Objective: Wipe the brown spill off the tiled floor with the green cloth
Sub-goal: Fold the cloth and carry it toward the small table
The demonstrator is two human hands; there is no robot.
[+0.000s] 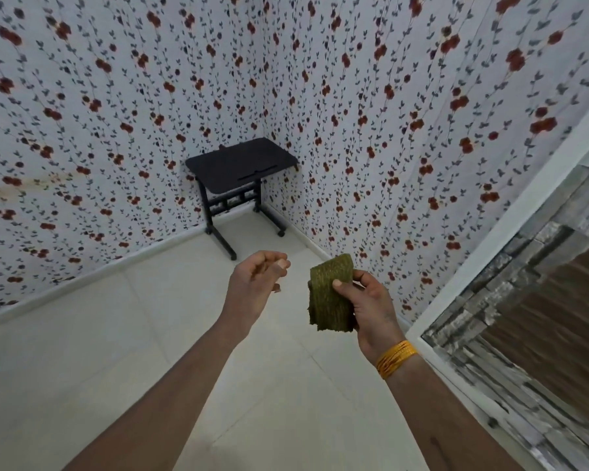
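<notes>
A folded green cloth [330,294] hangs upright in front of me, pinched between the thumb and fingers of my right hand [371,307], which wears orange bangles at the wrist. My left hand [257,283] is held up just to the left of the cloth, apart from it, palm turned up and fingers loosely curled around nothing. Below both hands lies the pale tiled floor [99,334]. No brown spill shows on the tiles that I can see.
A small black table on castors [240,166] stands in the far corner. Flowered wallpaper [99,113] covers both walls. At the right is a white frame [490,273] with a stone-patterned panel beside it.
</notes>
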